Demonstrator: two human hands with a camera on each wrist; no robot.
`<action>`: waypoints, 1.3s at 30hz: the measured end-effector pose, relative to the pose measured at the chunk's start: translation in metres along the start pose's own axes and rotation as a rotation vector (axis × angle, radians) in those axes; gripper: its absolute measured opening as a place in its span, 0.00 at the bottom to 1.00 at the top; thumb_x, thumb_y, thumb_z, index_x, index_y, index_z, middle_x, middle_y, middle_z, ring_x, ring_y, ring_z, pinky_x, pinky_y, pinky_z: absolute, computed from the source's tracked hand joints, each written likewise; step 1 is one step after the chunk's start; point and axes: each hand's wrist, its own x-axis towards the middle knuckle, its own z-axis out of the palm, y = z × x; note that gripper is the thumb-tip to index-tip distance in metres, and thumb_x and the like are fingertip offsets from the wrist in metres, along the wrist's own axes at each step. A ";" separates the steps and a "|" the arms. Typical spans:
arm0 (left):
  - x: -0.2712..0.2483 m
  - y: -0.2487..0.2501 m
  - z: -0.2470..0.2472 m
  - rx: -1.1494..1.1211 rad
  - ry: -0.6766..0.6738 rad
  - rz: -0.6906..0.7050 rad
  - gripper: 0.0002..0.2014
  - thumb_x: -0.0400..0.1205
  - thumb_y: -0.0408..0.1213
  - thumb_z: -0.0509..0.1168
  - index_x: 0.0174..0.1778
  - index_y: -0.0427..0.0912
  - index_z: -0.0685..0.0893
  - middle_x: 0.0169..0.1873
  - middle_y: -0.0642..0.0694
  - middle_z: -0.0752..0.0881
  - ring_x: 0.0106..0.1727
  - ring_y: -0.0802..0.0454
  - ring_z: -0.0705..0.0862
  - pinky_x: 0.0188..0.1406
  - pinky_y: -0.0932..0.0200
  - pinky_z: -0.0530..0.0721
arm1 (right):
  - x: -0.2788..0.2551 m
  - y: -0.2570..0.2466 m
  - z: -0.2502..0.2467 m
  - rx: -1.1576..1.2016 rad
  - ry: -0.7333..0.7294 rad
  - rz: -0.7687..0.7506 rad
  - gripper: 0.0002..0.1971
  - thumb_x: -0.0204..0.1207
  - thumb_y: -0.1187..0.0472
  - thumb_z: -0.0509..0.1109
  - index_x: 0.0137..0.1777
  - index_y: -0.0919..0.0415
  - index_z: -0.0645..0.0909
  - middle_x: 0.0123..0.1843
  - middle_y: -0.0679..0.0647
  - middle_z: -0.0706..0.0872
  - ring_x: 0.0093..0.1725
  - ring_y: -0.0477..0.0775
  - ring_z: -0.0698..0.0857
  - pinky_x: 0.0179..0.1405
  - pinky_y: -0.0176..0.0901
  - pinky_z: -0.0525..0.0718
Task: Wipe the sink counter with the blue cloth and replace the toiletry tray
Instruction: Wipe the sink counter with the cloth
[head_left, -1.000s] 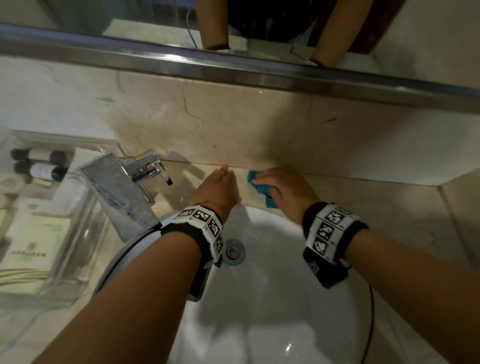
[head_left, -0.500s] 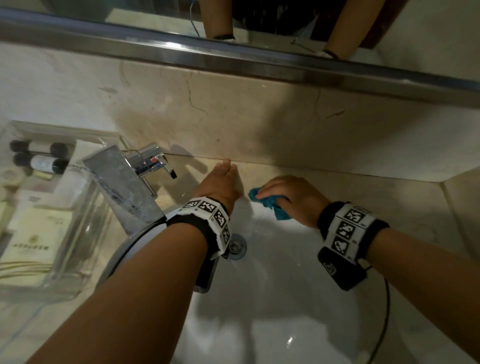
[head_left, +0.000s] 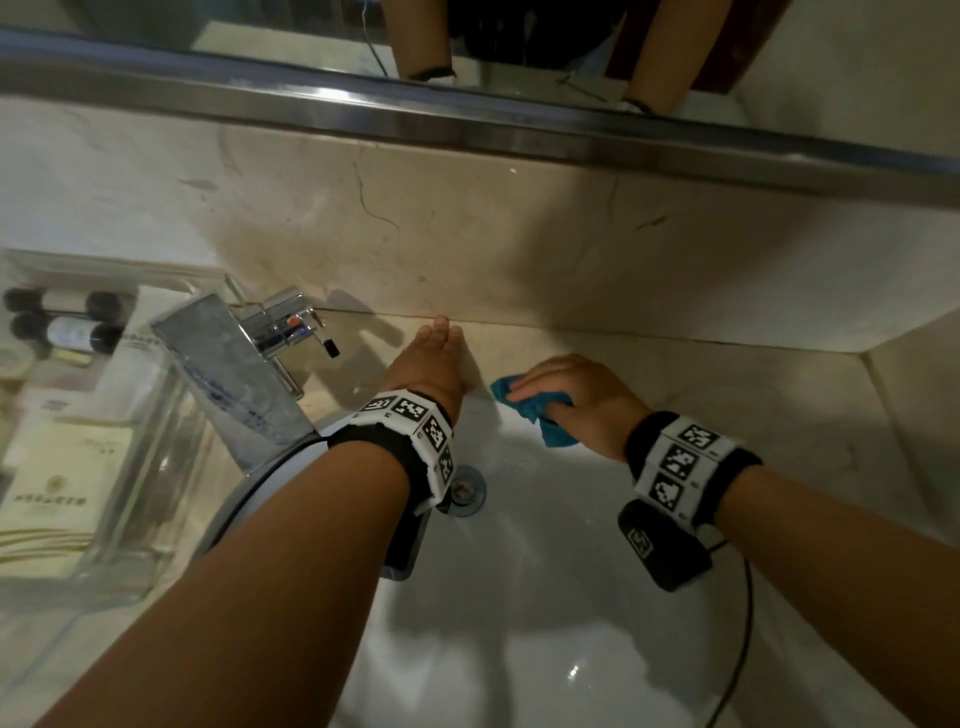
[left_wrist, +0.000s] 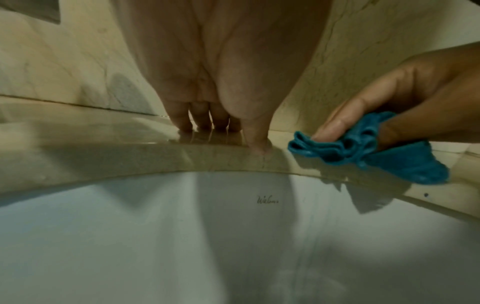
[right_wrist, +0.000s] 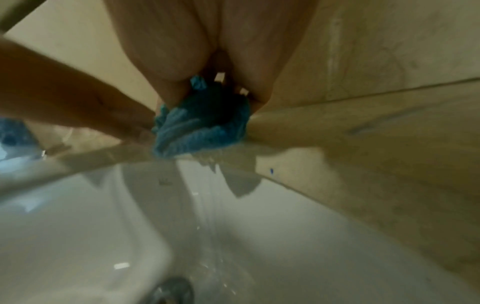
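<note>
My right hand (head_left: 576, 395) grips the bunched blue cloth (head_left: 540, 415) and presses it on the beige marble counter (head_left: 727, 395), right at the back rim of the white basin (head_left: 545, 597). In the right wrist view the cloth (right_wrist: 197, 127) bulges out under the palm of my right hand (right_wrist: 207, 61). My left hand (head_left: 431, 364) lies flat just left of it, straight fingers (left_wrist: 202, 121) touching the counter by the wall. The left wrist view shows the cloth (left_wrist: 363, 152) beside it. The clear glass toiletry tray (head_left: 150, 467) stands at the far left, holding bottles and boxes.
A chrome faucet (head_left: 234, 374) rises between the tray and my left hand. The drain (head_left: 467, 491) sits in the basin under my left wrist. A marble backsplash and a steel mirror ledge (head_left: 467, 124) close off the back. The counter runs on to the right of the basin.
My right hand has drawn the cloth a little back from the wall toward the basin rim. My left hand has stayed flat in the same spot.
</note>
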 end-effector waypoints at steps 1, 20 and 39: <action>-0.001 0.000 0.000 0.007 -0.004 0.000 0.33 0.87 0.38 0.54 0.83 0.38 0.42 0.84 0.43 0.41 0.85 0.47 0.44 0.80 0.58 0.44 | -0.001 0.001 -0.005 0.046 -0.004 0.026 0.21 0.73 0.76 0.62 0.59 0.57 0.86 0.64 0.52 0.83 0.64 0.49 0.78 0.59 0.22 0.64; -0.014 0.043 0.013 0.022 0.114 0.222 0.29 0.86 0.37 0.54 0.83 0.42 0.53 0.84 0.44 0.49 0.84 0.46 0.51 0.82 0.48 0.54 | -0.038 0.016 -0.004 0.131 0.206 0.074 0.26 0.67 0.84 0.58 0.61 0.64 0.84 0.62 0.61 0.83 0.60 0.53 0.80 0.55 0.14 0.68; 0.008 -0.005 0.023 0.071 0.175 0.049 0.35 0.85 0.52 0.56 0.83 0.42 0.51 0.84 0.46 0.49 0.84 0.43 0.50 0.82 0.46 0.55 | 0.035 -0.002 0.012 0.042 0.288 0.127 0.23 0.74 0.77 0.61 0.70 0.69 0.75 0.71 0.64 0.74 0.71 0.61 0.74 0.72 0.35 0.63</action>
